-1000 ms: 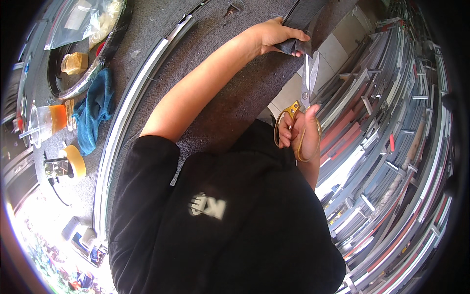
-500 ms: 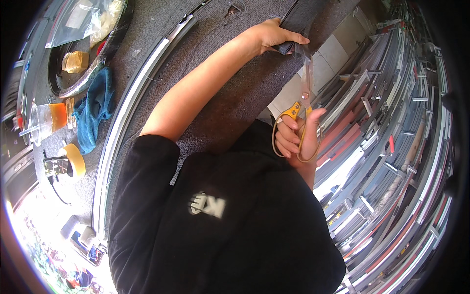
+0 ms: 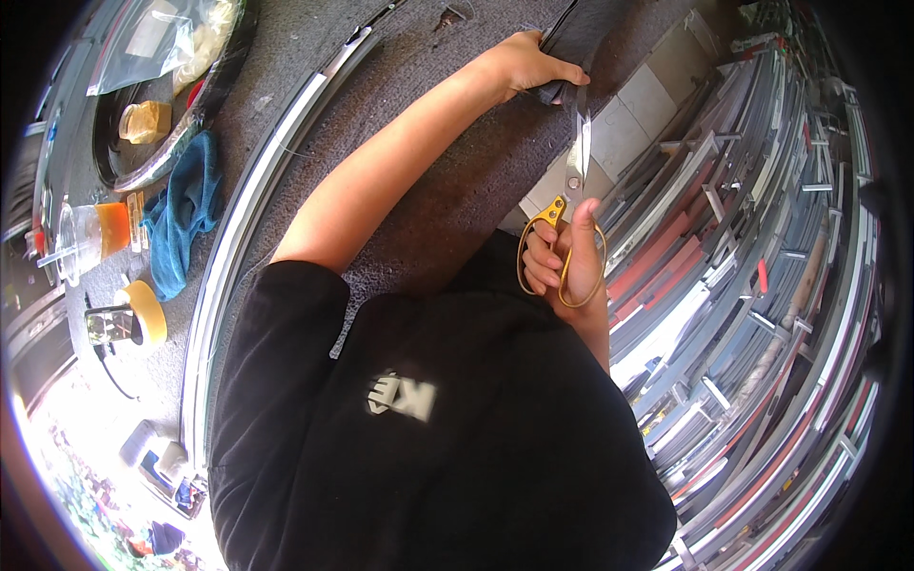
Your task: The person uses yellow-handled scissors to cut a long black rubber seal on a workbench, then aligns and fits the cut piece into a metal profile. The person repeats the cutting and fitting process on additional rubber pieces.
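At the top of the view, my left hand (image 3: pixel 533 67) is closed on the end of a black strip of sheet material (image 3: pixel 583 36), its thumb pointing right along the edge. The strip runs up and away over the carpeted worktop. Below it, my right hand (image 3: pixel 571 252) grips a pair of scissors (image 3: pixel 574 181) with yellow handles, fingers and thumb through the loops. The blades point up toward my left thumb, their tips at the strip's near end. Whether the tips touch the strip I cannot tell.
A long pale metal profile (image 3: pixel 255 209) lies along the worktop (image 3: pixel 400 124). At left are a blue cloth (image 3: pixel 181 219), a plastic cup (image 3: pixel 90 238) with orange liquid, a yellow tape roll (image 3: pixel 145 312) and a dark tray (image 3: pixel 119 176). Many stacked metal profiles (image 3: pixel 743 276) fill the right side.
The scissors and my right hand have shifted left and slightly up, and the handle loops sit closer together. My left hand has moved a little to the left with the strip.
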`<action>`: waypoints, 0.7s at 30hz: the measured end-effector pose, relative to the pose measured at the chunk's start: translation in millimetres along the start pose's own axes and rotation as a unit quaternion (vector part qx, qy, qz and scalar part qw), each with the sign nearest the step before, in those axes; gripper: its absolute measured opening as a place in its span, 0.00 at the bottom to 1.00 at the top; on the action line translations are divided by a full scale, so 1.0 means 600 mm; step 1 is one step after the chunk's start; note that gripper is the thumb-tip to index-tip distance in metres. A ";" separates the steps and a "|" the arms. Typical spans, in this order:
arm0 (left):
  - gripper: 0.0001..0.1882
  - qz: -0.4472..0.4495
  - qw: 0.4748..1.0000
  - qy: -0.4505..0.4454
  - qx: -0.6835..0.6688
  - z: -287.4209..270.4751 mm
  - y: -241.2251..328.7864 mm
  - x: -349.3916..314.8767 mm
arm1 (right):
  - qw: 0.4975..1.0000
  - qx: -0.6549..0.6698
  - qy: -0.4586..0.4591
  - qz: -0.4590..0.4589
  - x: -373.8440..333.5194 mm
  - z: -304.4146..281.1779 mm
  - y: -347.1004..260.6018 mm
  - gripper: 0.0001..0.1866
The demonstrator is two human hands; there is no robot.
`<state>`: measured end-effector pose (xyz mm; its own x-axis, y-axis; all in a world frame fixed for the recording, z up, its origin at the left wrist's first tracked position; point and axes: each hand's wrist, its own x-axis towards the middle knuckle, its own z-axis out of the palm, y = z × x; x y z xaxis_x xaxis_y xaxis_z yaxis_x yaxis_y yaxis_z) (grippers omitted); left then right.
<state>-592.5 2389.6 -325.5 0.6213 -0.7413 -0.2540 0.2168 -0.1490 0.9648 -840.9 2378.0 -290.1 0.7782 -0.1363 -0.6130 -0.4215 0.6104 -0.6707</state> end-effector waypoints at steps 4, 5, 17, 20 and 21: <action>0.35 -0.007 0.999 -0.031 -0.029 -0.002 -0.007 0.008 | 1.000 0.012 0.001 0.005 0.001 0.001 0.001 0.39; 0.35 -0.004 0.999 -0.025 -0.043 -0.002 -0.008 0.008 | 1.000 0.022 -0.010 0.004 0.001 0.001 0.001 0.39; 0.34 0.013 0.999 0.023 -0.022 -0.008 -0.001 0.004 | 1.000 0.018 -0.010 0.003 0.003 -0.001 0.001 0.39; 0.31 -0.014 0.999 -0.014 -0.034 -0.012 0.001 0.004 | 1.000 -0.003 -0.008 0.010 0.001 -0.004 0.001 0.39; 0.29 -0.026 0.999 -0.025 -0.039 -0.012 0.002 0.003 | 1.000 0.009 -0.022 0.008 -0.001 -0.004 0.001 0.39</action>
<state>-585.6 2393.0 -325.0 0.5700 -0.7659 -0.2974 0.3065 -0.1377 0.9419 -842.5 2376.2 -291.2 0.7910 -0.0919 -0.6048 -0.4266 0.6258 -0.6530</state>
